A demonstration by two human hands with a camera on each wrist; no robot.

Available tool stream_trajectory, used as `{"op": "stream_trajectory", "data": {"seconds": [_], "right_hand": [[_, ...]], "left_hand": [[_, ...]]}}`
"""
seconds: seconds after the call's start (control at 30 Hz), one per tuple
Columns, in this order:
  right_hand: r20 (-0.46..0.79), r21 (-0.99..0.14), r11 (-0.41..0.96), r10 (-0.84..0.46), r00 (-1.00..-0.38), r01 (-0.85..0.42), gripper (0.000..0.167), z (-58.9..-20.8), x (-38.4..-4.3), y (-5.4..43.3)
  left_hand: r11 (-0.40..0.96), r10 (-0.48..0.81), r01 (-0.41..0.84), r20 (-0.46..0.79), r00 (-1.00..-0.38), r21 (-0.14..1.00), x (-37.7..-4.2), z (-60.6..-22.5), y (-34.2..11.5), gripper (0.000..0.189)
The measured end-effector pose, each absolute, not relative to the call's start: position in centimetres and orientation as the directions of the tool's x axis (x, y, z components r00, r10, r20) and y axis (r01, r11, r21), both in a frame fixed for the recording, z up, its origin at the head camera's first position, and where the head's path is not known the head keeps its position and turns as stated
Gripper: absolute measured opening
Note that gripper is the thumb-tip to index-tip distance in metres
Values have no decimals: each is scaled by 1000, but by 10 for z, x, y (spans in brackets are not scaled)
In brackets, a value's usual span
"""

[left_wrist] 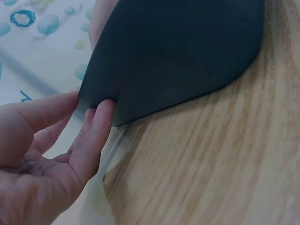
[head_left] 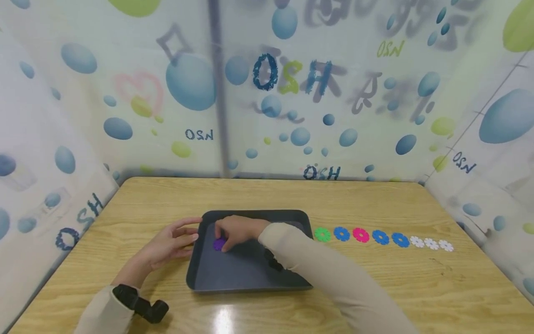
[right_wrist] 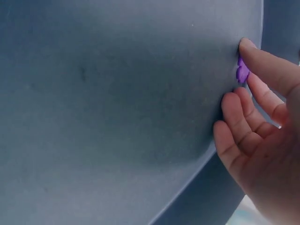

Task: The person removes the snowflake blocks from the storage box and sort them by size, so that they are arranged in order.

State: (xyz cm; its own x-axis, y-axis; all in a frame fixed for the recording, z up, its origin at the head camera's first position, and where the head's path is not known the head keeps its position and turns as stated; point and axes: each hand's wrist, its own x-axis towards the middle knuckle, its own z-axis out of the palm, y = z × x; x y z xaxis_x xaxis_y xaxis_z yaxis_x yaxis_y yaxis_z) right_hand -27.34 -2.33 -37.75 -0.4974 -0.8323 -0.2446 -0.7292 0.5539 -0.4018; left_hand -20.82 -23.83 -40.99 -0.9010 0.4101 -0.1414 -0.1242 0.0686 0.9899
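Note:
Inside the dark grey baking tray (head_left: pixel 250 273), my right hand (head_left: pixel 239 229) pinches a purple interlocking disc (head_left: pixel 219 244) between thumb and index finger, low over the tray floor near its left side. Seen from the right wrist, the purple disc (right_wrist: pixel 242 71) is partly covered by the fingers, and the other fingers of the right hand (right_wrist: pixel 267 122) bend loosely by the tray wall. My left hand (head_left: pixel 171 246) is at the tray's left side, fingers extended. The left wrist view has fingertips of the left hand (left_wrist: pixel 61 145) against the tray's outer wall (left_wrist: pixel 173 61).
Right of the tray, a row of flower-shaped discs lies on the wooden table (head_left: pixel 375 287): a green disc (head_left: pixel 322 234), a pink disc (head_left: pixel 360 235), blue discs (head_left: pixel 380 237) and white discs (head_left: pixel 431 243). A patterned curtain (head_left: pixel 271 139) hangs behind the table.

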Motion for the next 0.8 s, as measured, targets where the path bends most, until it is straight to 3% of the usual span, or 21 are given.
{"op": "stream_trajectory", "data": {"seconds": [0.53,0.8], "right_hand": [[-347,-487,667,-740,-577,-564,31,-379,-284,-24],[-315,-583,628,-760,-569,-515,27,-377,-284,-22]], "left_hand": [[71,405,-138,-155,-901,988,-208,-409,-237,56],[94,401,-130,-157,-903,987,-209,-408,-238,56]]}}
